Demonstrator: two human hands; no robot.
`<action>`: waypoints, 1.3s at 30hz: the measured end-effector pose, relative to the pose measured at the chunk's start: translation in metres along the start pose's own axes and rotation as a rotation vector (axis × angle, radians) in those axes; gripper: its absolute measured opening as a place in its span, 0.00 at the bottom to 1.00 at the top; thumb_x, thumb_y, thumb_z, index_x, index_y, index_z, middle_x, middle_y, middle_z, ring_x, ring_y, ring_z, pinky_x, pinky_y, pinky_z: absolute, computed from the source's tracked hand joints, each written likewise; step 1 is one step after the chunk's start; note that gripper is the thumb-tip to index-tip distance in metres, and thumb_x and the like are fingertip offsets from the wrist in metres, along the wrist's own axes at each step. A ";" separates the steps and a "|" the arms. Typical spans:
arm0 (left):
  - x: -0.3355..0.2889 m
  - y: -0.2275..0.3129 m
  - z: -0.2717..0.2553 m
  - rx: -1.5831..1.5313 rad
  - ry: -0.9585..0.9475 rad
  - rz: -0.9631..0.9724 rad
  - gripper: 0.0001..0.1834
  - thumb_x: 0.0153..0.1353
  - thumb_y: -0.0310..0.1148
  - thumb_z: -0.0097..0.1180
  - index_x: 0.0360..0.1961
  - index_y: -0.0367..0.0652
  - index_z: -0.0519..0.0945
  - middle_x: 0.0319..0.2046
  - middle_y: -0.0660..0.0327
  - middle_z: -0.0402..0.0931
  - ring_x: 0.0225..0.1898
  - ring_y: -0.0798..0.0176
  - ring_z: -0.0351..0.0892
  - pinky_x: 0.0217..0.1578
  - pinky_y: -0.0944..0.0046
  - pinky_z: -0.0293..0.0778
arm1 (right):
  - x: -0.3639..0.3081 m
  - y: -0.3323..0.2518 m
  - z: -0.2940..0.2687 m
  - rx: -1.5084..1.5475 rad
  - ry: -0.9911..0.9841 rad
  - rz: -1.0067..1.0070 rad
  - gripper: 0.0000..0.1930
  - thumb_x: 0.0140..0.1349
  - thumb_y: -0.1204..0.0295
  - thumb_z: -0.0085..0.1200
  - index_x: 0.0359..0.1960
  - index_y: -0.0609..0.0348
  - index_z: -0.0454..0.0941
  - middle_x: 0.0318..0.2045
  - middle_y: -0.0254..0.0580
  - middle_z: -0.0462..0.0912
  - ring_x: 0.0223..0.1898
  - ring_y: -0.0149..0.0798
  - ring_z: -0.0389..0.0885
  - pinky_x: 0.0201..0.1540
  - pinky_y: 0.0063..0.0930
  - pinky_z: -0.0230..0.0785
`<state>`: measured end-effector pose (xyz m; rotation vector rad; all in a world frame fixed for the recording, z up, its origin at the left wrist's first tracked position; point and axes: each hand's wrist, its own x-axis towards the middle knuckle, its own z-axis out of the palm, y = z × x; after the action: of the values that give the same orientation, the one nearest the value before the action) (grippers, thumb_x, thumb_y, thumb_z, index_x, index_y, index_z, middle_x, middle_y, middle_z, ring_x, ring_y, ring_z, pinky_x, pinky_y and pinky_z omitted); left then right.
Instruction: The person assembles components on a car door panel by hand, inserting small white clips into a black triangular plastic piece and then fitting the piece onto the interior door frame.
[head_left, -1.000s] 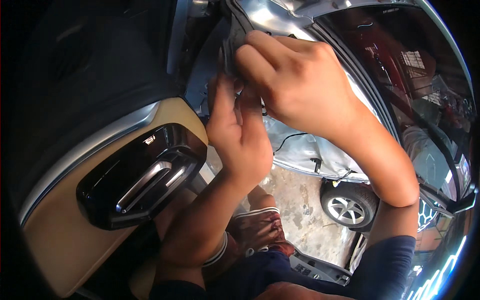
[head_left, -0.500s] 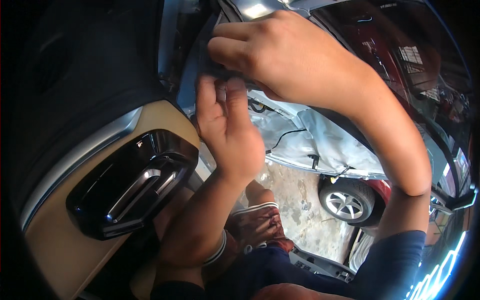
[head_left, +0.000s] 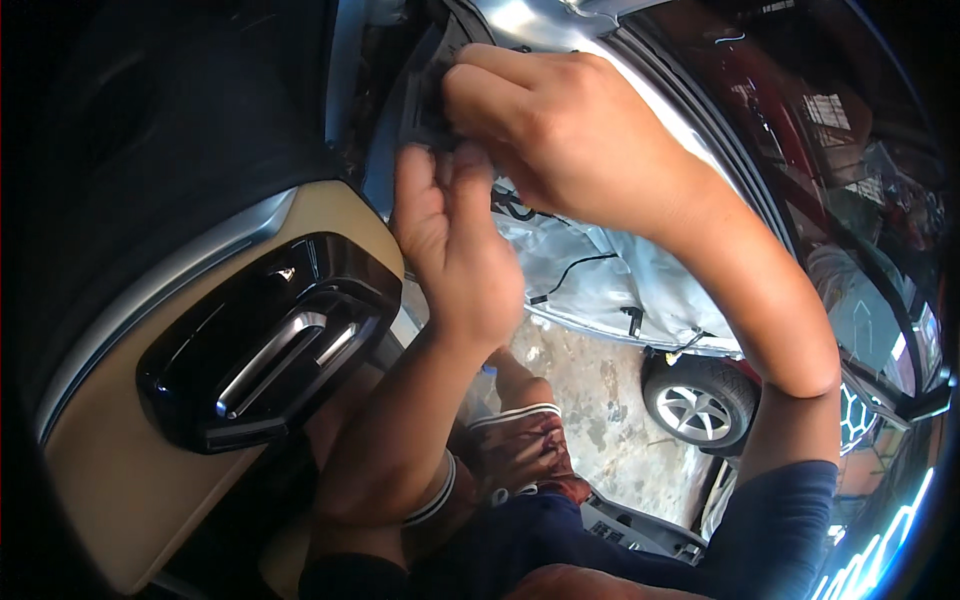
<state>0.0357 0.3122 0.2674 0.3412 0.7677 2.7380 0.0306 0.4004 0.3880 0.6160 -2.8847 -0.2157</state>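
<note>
My left hand (head_left: 463, 265) is raised with its thumb and fingers pinched at the lower end of a dark, blurred piece (head_left: 428, 105) beside the front door pillar. Just above and to the right, my right hand (head_left: 575, 125) curls its fingers round the same dark piece. Its exact kind cannot be made out, as both hands cover much of it. Behind my wrists stands the open car door (head_left: 570, 265), its inner side bare of trim and covered by clear film, with a black cable hanging across it.
At the left lies the beige dashboard end (head_left: 100, 490) with a glossy black vent panel (head_left: 215, 350) and a silver strip (head_left: 160, 305). Dark door glass (head_left: 800, 130) fills the upper right. Beyond the door are a wheel (head_left: 700, 412) and stained concrete floor (head_left: 615, 405).
My right hand has shifted slightly down and to the right, its forearm lower. The left hand stays nearly in place. More of the door's upper frame shows now.
</note>
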 end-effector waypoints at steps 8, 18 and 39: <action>0.000 0.003 -0.003 -0.024 -0.103 0.041 0.19 0.79 0.30 0.42 0.64 0.31 0.68 0.61 0.53 0.72 0.63 0.64 0.70 0.65 0.61 0.63 | -0.016 -0.007 0.015 0.144 0.204 0.187 0.12 0.53 0.71 0.63 0.36 0.59 0.76 0.32 0.45 0.81 0.32 0.55 0.84 0.34 0.44 0.79; -0.002 -0.006 -0.011 -0.214 0.033 -0.020 0.17 0.75 0.30 0.48 0.61 0.36 0.71 0.58 0.52 0.75 0.59 0.59 0.75 0.64 0.57 0.67 | -0.043 -0.043 0.042 0.277 0.691 0.427 0.05 0.60 0.82 0.62 0.35 0.63 0.79 0.28 0.45 0.80 0.24 0.42 0.81 0.27 0.31 0.73; 0.040 -0.005 -0.012 0.088 0.113 0.103 0.10 0.70 0.26 0.48 0.47 0.31 0.76 0.42 0.54 0.80 0.40 0.63 0.82 0.44 0.62 0.80 | -0.039 -0.034 0.086 0.625 1.089 0.522 0.05 0.61 0.82 0.63 0.38 0.65 0.81 0.31 0.40 0.83 0.26 0.30 0.82 0.29 0.21 0.74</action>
<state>-0.0045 0.3241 0.2605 0.2524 0.9274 2.8457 0.0602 0.3950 0.2923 -0.0239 -1.8714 0.8419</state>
